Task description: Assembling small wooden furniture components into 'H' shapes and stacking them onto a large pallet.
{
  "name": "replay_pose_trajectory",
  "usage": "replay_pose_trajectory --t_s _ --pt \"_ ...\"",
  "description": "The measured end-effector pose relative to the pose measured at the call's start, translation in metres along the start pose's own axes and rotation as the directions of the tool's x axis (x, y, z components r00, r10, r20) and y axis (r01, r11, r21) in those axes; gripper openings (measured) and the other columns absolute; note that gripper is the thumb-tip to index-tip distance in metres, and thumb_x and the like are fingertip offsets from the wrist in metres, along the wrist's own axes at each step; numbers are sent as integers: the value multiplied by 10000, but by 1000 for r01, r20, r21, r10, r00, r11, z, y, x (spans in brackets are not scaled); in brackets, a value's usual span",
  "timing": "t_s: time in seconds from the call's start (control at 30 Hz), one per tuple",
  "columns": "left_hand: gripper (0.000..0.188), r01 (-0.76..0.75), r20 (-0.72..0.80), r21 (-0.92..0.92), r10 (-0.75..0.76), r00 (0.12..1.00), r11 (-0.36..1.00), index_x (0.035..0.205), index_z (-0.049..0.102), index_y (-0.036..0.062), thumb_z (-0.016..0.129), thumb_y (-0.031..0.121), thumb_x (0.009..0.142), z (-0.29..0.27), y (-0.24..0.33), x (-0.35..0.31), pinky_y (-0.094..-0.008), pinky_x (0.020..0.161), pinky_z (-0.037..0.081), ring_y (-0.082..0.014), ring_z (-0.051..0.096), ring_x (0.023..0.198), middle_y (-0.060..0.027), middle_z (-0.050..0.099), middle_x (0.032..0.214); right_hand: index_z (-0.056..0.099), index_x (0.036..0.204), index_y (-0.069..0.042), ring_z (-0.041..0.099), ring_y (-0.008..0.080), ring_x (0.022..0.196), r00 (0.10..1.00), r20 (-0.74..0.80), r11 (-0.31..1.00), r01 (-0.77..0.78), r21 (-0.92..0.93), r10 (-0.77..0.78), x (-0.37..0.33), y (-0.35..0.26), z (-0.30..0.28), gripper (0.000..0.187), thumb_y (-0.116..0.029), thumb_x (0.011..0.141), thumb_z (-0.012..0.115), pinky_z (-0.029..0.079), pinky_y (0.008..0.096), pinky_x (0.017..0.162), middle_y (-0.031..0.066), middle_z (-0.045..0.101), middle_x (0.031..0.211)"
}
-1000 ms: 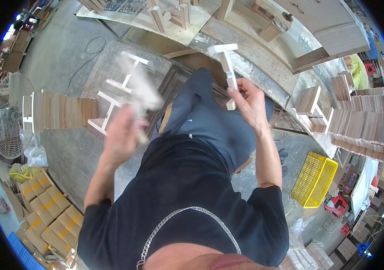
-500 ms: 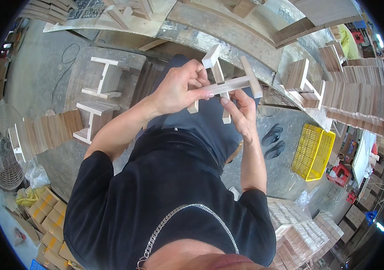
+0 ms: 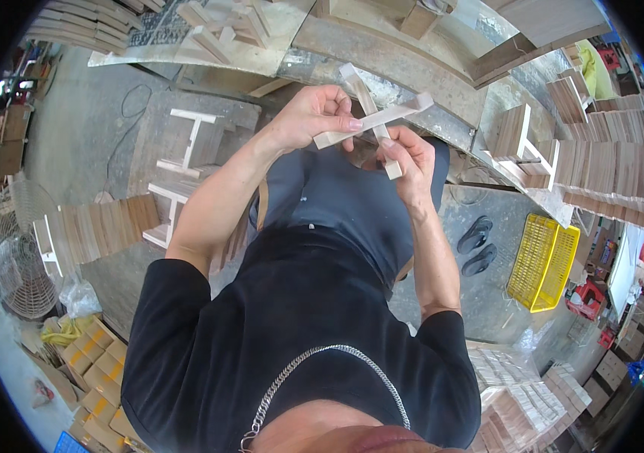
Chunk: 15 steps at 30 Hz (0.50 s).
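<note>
Over my lap I hold a small pale wooden frame [image 3: 402,111] made of square bars, which look crossed from above. Fingers and thumb of my left hand [image 3: 314,119] are closed on the left end of one bar. My right hand [image 3: 410,156] grips the lower end of the crossing bar, its thumb on top. Part of the frame is hidden behind the bars and fingers, so I cannot tell how the bars are joined underneath.
Before me runs a worn wooden workbench [image 3: 382,64]. H-shaped wooden pieces [image 3: 186,143] stand at left and wooden stacks [image 3: 608,170] at right. A yellow crate [image 3: 542,264] and black slippers [image 3: 476,245] rest on the floor at right. A wire fan [image 3: 24,275] stands far left.
The wooden frame has been turned in my hands, so its bars now look crossed and its end crosspiece no longer shows broadside. Both hands still grip it. The whole view has shifted slightly.
</note>
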<state>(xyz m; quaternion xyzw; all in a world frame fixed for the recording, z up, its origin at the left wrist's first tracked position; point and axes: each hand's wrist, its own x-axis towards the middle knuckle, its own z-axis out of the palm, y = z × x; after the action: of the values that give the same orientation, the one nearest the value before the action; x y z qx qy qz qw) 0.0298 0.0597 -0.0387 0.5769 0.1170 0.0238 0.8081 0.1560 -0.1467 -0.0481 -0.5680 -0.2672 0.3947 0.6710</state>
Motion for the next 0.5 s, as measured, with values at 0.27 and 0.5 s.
replay_pose_trajectory --t_s 0.27,0.5 --pt "292 51 -39 -278 -64 997 959 1130 596 -7 764 154 954 -13 33 38 -343 805 587 -227 747 888 -121 740 1003 698 883 17 549 106 604 997 -73 982 48 184 -35 52 -10 -8 278 -234 946 594 414 257 579 45 627 679" --pt "261 -326 -189 568 506 842 755 1190 683 -17 693 159 998 -7 39 95 -293 822 555 -94 679 910 -52 750 1041 654 902 65 574 193 563 959 -282 964 102 245 -30 142 -40 -34 379 -267 983 490 469 322 549 137 640 694"
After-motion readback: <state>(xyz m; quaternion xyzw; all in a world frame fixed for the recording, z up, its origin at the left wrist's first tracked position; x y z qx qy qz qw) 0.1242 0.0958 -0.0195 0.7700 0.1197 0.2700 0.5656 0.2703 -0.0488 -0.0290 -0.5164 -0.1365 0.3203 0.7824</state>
